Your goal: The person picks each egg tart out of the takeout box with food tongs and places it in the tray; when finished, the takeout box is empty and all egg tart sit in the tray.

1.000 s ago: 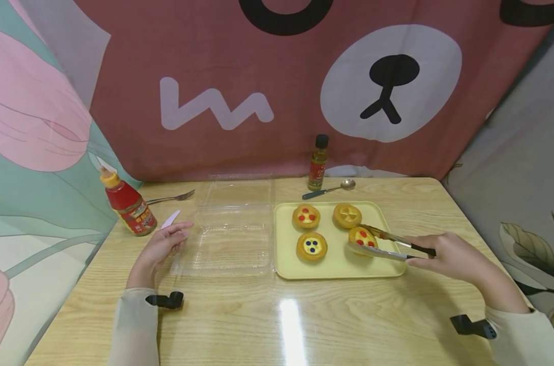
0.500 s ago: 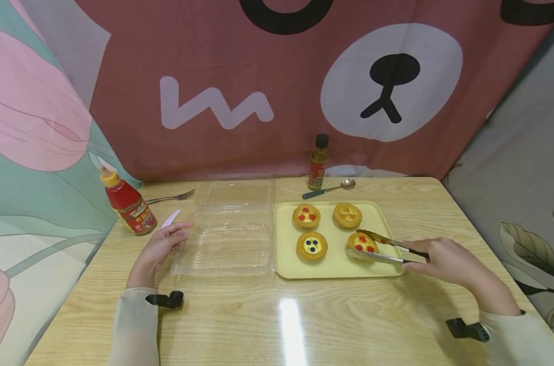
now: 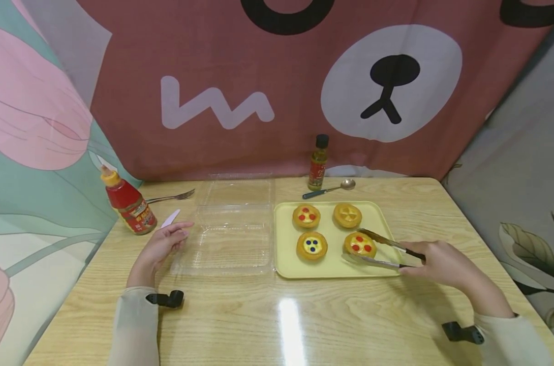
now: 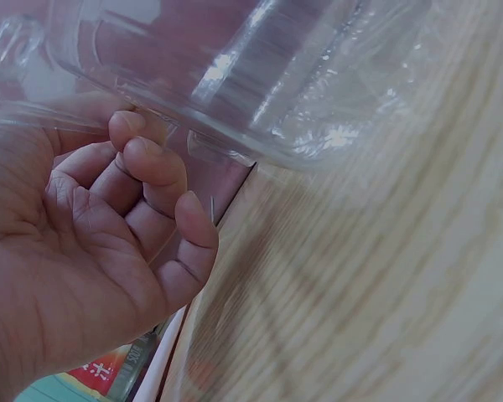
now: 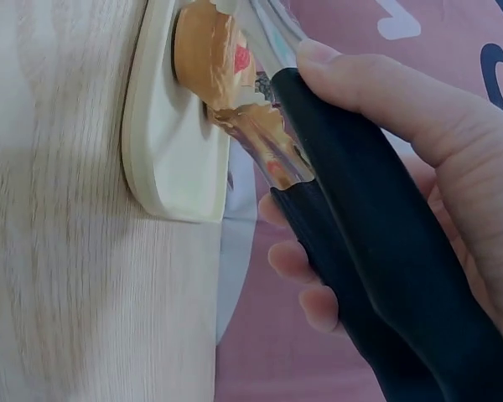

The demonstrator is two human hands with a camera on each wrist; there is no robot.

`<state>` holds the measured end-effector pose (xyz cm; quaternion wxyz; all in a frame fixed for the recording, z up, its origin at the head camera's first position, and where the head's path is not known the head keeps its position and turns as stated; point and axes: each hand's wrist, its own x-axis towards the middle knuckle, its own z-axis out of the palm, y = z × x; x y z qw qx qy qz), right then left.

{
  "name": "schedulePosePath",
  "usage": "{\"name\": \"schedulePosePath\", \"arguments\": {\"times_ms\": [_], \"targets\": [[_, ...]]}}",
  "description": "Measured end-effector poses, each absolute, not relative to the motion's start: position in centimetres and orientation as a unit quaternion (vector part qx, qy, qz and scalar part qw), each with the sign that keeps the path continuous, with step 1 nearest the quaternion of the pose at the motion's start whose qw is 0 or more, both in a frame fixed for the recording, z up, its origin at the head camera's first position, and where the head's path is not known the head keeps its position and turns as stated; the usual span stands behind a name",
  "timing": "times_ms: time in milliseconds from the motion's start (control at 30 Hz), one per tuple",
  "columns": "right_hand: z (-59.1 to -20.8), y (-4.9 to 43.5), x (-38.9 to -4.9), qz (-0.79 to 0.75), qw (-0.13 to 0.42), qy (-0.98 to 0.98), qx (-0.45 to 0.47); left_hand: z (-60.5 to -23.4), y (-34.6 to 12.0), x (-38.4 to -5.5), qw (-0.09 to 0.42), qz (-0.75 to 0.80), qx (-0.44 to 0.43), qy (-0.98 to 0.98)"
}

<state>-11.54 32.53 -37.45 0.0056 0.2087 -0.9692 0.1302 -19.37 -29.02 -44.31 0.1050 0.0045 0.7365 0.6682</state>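
My right hand (image 3: 446, 262) grips the black handles of metal tongs (image 3: 382, 264). The tongs' arms stand on either side of a round tart (image 3: 360, 246) with red dots; whether they press on it I cannot tell. This tart sits at the lower right of a yellow tray (image 3: 336, 269). Also on the tray are a blue-dotted tart (image 3: 311, 246), another red-dotted tart (image 3: 306, 217) and a plain one (image 3: 347, 216). My left hand (image 3: 162, 246), fingers loosely curled, lies at the left edge of a clear plastic container (image 3: 233, 249); part of the plastic overlaps its fingers in the left wrist view.
A red sauce bottle (image 3: 132, 208) stands at the left, near a fork (image 3: 172, 197) and a pale knife (image 3: 171, 218). Behind the tray are a small dark-capped bottle (image 3: 318, 162) and a spoon (image 3: 332, 189). The container's lid lies spread open toward the back.
My right hand and the tongs have moved slightly left and toward me. The red-dotted tart between the arms has shifted down and left, and now lies flatter. My left hand stays put.
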Motion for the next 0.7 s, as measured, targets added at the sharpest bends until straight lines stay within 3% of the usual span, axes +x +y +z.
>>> {"name": "schedulePosePath", "arguments": {"times_ms": [400,700], "targets": [[-36.6,34.8,-9.8,0.162,-0.013,-0.972,0.168,-44.2,-28.8,-19.2,0.099,0.665,0.008,0.74],[-35.8,37.5,-9.4,0.149,0.065,-0.973,0.164,-44.2,-28.9,-19.2,0.106,0.67,0.003,0.734]]}}
